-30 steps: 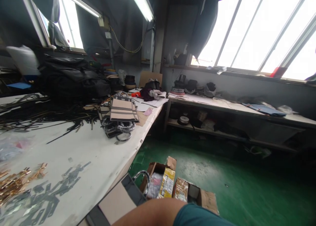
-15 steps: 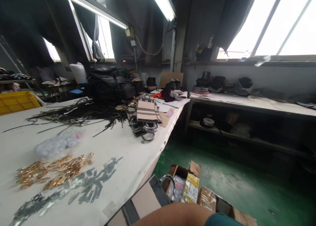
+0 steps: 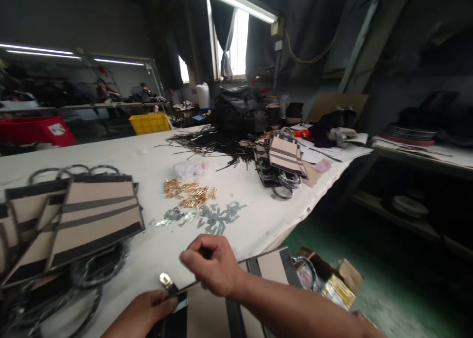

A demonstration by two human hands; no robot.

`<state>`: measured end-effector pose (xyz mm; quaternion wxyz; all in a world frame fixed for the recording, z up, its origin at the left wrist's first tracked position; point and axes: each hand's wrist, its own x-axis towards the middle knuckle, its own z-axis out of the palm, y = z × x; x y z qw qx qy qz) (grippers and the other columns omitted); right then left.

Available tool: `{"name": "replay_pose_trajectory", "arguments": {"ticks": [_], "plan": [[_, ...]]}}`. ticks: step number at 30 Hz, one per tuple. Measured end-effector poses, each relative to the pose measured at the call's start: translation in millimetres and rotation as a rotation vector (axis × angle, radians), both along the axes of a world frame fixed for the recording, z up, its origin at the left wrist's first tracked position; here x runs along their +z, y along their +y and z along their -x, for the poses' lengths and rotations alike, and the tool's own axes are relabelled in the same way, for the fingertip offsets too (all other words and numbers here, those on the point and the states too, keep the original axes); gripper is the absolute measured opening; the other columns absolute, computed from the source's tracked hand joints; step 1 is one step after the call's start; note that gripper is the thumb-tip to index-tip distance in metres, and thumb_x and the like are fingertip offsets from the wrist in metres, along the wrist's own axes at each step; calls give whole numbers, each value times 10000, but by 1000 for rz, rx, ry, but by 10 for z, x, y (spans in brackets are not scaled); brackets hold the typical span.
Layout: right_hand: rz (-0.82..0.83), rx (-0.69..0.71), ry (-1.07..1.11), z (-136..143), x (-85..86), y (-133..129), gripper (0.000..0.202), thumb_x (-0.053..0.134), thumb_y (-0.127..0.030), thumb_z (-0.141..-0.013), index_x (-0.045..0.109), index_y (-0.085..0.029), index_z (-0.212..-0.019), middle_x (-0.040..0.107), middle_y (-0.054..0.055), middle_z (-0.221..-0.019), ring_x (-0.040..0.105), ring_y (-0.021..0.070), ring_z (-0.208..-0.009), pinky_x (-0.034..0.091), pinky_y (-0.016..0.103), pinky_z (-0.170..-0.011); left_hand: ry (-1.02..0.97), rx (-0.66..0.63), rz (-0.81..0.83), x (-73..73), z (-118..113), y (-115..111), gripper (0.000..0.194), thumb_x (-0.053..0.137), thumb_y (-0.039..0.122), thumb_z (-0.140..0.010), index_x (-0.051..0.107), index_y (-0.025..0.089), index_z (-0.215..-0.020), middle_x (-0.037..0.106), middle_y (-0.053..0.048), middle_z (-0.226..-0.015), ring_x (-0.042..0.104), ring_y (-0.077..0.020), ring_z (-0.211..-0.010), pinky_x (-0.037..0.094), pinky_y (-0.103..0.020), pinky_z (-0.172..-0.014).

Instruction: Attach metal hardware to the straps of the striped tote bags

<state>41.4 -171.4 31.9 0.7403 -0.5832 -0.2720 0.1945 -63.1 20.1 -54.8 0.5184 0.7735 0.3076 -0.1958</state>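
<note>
Workshop counter (image 3: 121,155) | view swung left, hands now visible | right hand (image 3: 212,264) pinching bag panel (image 3: 273,266) (near edge) | left hand (image 3: 142,313) pinching clasp (image 3: 166,281)

2 hands (image 3: 212,266), 2 bag stacks (image 3: 92,219), 1 yellow crate (image 3: 150,123), 1 red crate (image 3: 37,131).

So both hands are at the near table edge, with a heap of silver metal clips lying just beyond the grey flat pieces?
Not quite: the head view shows that heap of metal clips is gold-coloured, not silver. It does lie just beyond the grey flat pieces, and the left hand and right hand are at the near edge.
</note>
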Motion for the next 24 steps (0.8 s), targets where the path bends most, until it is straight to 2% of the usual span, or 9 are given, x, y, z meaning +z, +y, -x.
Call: {"name": "replay_pose_trajectory", "arguments": {"ticks": [2,5,8,12,15,24], "plan": [[-14,-28,46,60,-85,-61,391,744,-480,-855,589,-196,-637,525,-37,-534,445,110,-518,361,253,-532,-26,1,34,5,44,0,791,640,960,-501,560,216,-755,636,-46,-479,542,-193,-345,299,-249,-350],[4,-13,98,151,-310,-151,423,755,-477,-885,582,-191,-625,584,-10,-551,493,125,-535,390,271,-562,-14,22,38,145,91,-77,734,679,901,-533,551,216,-764,618,-21,-474,539,-174,-338,292,-236,-337],[-109,-45,138,202,-452,-201,420,769,-446,-915,585,-198,-631,599,-8,-576,510,129,-551,415,278,-576,-38,-21,23,274,106,-146,597,727,763,-652,584,193,-760,601,-6,-472,558,-160,-359,337,-226,-346],[-351,-83,336,188,-419,-104,481,792,-386,-903,451,-217,-608,430,-71,-523,410,101,-468,365,257,-490,-8,42,58,275,105,-141,354,748,497,-813,600,180,-761,615,5,-494,572,-143,-363,338,-206,-347],[-392,-66,391,209,-351,3,498,808,-371,-874,423,-211,-599,384,-78,-534,373,89,-448,348,255,-462,12,81,87,264,117,-144,228,729,364,-861,627,170,-799,660,-8,-543,588,-144,-367,336,-202,-341],[-340,-33,437,230,-434,201,470,722,-393,-904,394,-222,-615,311,-81,-539,301,88,-433,305,253,-439,19,81,121,310,128,-160,178,693,288,-894,608,173,-788,627,5,-517,592,-154,-369,345,-203,-341]]}}
